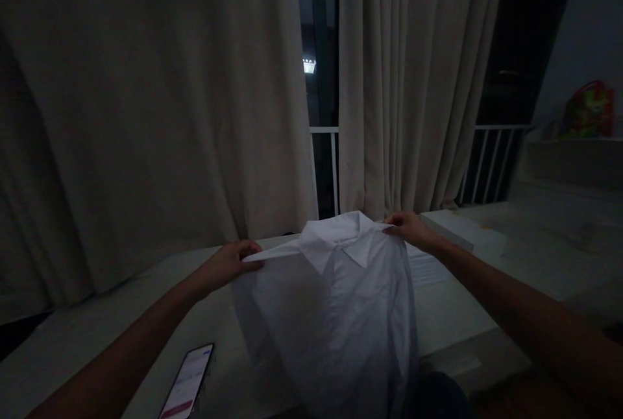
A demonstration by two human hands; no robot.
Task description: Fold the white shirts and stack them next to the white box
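A white collared shirt (335,315) hangs upright between my two hands, its front and collar facing me. My left hand (232,258) pinches the shirt at the shoulder on the left side. At the opposite shoulder, my right hand (409,227) grips the fabric between thumb and fingers. Cloth is stretched between the two hands, while the sleeves and body drop down. The lower end of the shirt runs out of view at the bottom.
A phone (187,383) with a lit screen lies on the pale surface (224,328) at the lower left. Behind the shirt hang long beige curtains (195,114), parted before a railing (324,130). A white box (448,227) sits right of the shirt. A red and green bag (588,111) stands far right.
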